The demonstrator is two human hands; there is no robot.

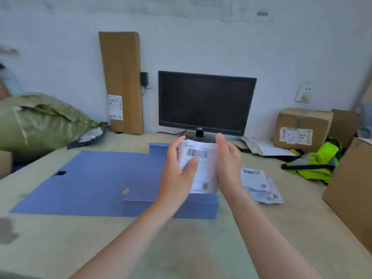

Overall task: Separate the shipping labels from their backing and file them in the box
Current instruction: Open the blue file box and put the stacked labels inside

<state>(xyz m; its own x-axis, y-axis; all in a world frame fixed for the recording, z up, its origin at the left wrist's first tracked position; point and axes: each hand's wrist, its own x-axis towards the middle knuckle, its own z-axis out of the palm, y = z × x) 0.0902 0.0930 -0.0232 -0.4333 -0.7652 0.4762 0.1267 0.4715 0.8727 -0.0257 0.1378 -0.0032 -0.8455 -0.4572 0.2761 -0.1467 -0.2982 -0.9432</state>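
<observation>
A stack of white shipping labels (203, 166) with a barcode on top is held upright over the blue file box (171, 208). My left hand (177, 174) grips its left edge, thumb across the front. My right hand (228, 164) presses flat against its right edge. The blue box lies open on the table, its lid (90, 178) spread flat to the left. A loose pile of label papers (259, 184) lies on the table just right of my right hand.
A dark monitor (205, 103) stands behind the box. A tall cardboard carton (122, 81) leans on the wall. A green bag (40, 119) lies at the left. Cardboard boxes (300, 127) and a yellow vest (316, 164) fill the right side.
</observation>
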